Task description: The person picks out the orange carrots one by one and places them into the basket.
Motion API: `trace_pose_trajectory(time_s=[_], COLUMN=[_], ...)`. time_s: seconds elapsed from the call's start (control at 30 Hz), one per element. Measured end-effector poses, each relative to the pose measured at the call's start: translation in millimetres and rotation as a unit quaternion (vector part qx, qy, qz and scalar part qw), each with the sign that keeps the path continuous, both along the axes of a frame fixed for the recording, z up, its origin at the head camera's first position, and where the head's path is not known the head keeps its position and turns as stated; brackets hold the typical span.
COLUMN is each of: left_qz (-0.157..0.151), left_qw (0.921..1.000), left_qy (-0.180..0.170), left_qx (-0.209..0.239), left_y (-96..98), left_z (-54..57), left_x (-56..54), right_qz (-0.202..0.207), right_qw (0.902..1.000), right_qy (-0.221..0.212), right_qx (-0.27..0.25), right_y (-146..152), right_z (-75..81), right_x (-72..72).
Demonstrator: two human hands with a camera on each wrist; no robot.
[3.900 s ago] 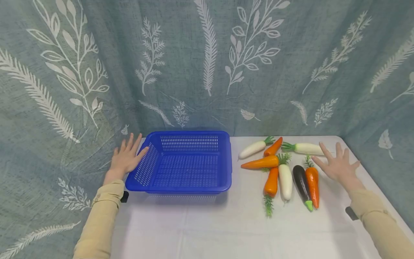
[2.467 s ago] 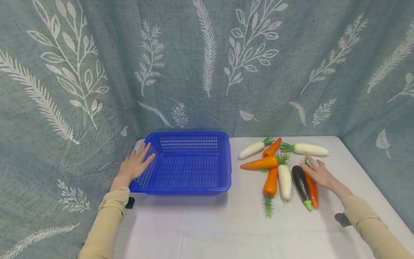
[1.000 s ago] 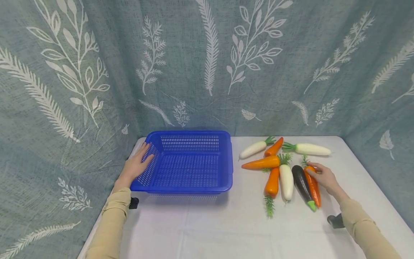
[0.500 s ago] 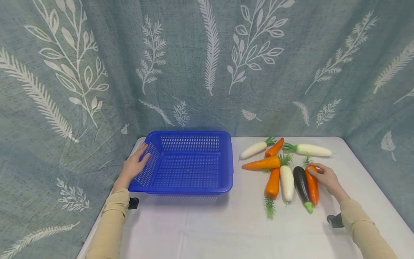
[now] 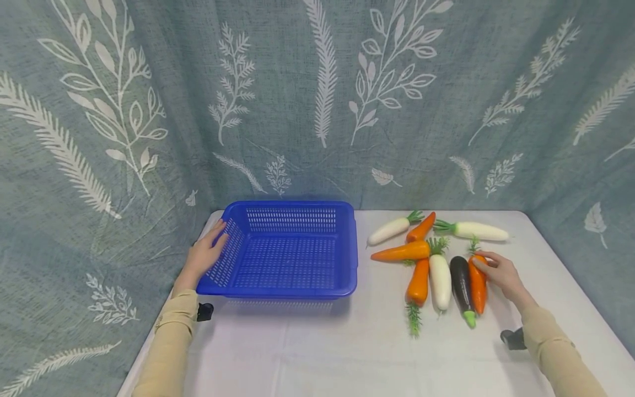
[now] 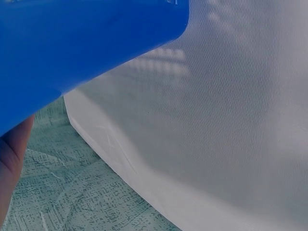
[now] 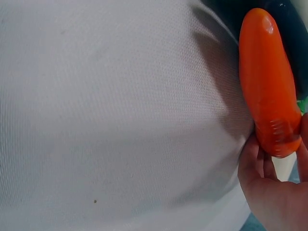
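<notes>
My right hand (image 5: pixel 502 273) holds the thick upper end of an orange carrot (image 5: pixel 478 286) between thumb and fingers. In the right wrist view the carrot (image 7: pixel 269 77) points away from the fingers (image 7: pixel 250 161). A dark eggplant (image 5: pixel 461 284) lies along the carrot's left side, its green end toward me. At the left, my left hand (image 5: pixel 200 258) grips the left rim of a blue plastic basket (image 5: pixel 278 291), thumb over the rim. The left wrist view shows the basket's smooth side (image 6: pixel 91 43), with part of the hand (image 6: pixel 13 156) at its edge.
Left of the eggplant lie a white radish (image 5: pixel 440 282) and three carrots, one of them crosswise (image 5: pixel 401 252). Two more radishes lie behind, one left (image 5: pixel 389 230), one right (image 5: pixel 481 231). A leaf-patterned curtain (image 5: pixel 292 110) surrounds the white-covered table (image 5: pixel 317 347).
My right hand came in from the right and took hold of the carrot. The lower ends of carrot and eggplant swung slightly left. My left hand drew together on the basket's rim.
</notes>
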State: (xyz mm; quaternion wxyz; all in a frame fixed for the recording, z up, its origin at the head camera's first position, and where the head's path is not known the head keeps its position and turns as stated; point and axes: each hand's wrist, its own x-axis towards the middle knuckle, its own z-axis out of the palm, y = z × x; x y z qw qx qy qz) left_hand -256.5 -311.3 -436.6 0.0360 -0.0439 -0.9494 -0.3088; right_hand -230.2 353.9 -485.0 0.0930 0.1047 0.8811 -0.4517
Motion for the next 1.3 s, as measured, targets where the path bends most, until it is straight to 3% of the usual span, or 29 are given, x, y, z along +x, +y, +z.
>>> trace_pose_trajectory(time_s=[0.7,0.9,1.3], left_qz=[0.002,0.0,0.003], left_qw=[0.9999,0.9999,1.0], left_qy=[0.0,0.0,0.001], left_qx=[0.012,0.014,0.009], left_y=[2.0,1.0,3.3], left_z=[3.3,3.6,5.9], left_x=[2.5,1.9,3.8], right_qz=[-0.025,-0.048,-0.039], right_qw=[0.9995,0.9987,0.999], right_qy=[-0.012,-0.004,-0.014], right_qx=[-0.012,-0.017,-0.018], right_y=[0.5,1.1,-0.3], right_z=[-4.6,-8.2,-2.1], right_x=[-2.2,-5.5,-3.2])
